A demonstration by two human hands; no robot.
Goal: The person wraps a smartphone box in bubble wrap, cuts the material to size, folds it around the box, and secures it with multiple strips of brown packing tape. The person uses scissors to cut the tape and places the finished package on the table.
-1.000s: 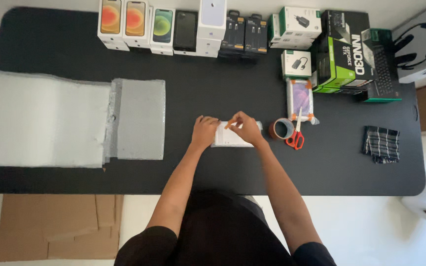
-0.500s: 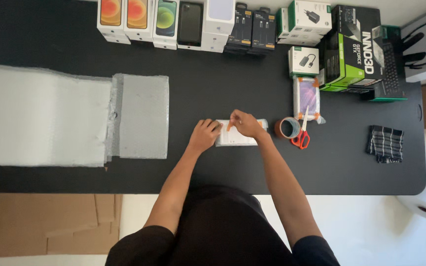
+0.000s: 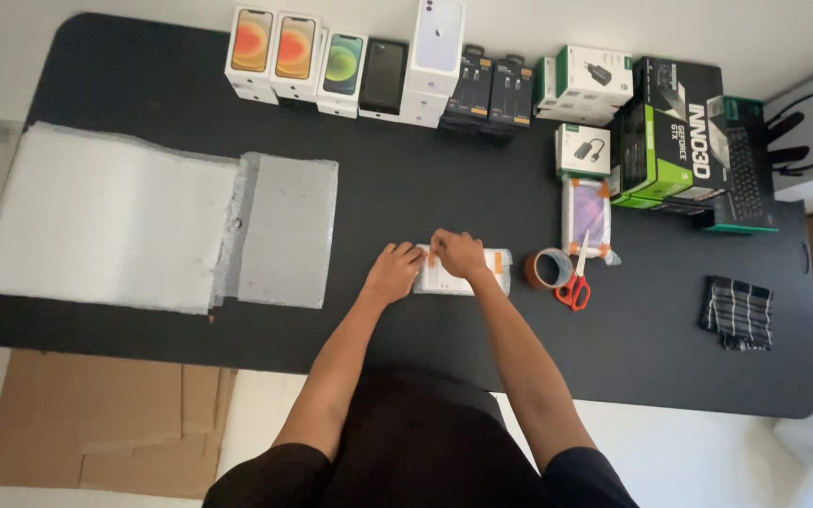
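a: anything changed? left to right.
b: barely. the white bubble-wrap sheet (image 3: 110, 226) at far left hasn't moved. left hand (image 3: 393, 272) has stayed flat on the left end of the small bubble-wrapped white parcel with orange tape (image 3: 463, 271), fingers spread, pinning it. same step as before, i'd say.
a: right hand?
b: right hand (image 3: 459, 252) rests on the parcel's top, fingertips pinched narrow at its upper edge, maybe on tape, can't tell. parcel's at table centre; brown tape roll (image 3: 549, 268) and orange-handled scissors (image 3: 576, 282) just right of it.

Five phone boxes (image 3: 348, 64), one scissors (image 3: 574, 287).
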